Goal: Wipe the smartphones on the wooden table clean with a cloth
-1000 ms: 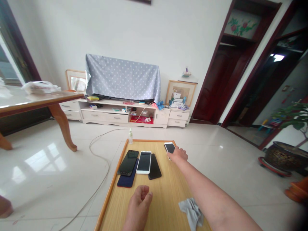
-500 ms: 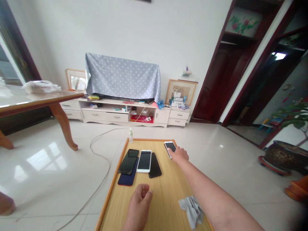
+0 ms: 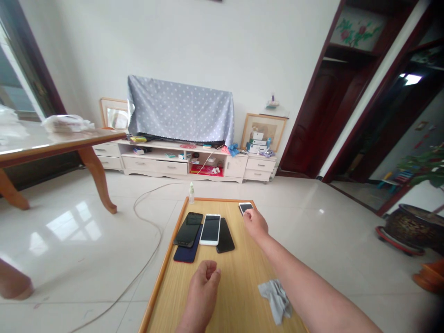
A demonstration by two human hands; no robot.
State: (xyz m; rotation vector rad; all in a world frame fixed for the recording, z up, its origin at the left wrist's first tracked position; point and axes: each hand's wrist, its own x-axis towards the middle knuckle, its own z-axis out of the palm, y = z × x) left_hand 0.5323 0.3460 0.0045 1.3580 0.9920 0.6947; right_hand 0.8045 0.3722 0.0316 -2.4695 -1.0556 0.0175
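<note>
At the far right corner of the wooden table, my right hand (image 3: pixel 255 224) is closed on a white-framed smartphone (image 3: pixel 245 206) lying there. The fingers cover its near end. My left hand (image 3: pixel 204 287) is loosely curled over the near part of the table, with nothing visible in it. Beyond it lie a white smartphone (image 3: pixel 210 230), a black phone (image 3: pixel 226 237) partly under it, and a black smartphone (image 3: pixel 188 228) overlapping a dark blue phone (image 3: pixel 185 254). A crumpled grey cloth (image 3: pixel 275 298) lies near my right forearm.
The small wooden table (image 3: pixel 239 286) has a raised rim. A clear spray bottle (image 3: pixel 191 193) stands at its far left corner. A cable (image 3: pixel 160 226) runs over the tiled floor on the left. Behind stands a white TV cabinet (image 3: pixel 156 165); a potted plant (image 3: pixel 409 224) is at right.
My right hand has shifted slightly left over the phone's near end, and its fingers have curled in. My left hand is nearly unmoved. The view has shifted slightly.
</note>
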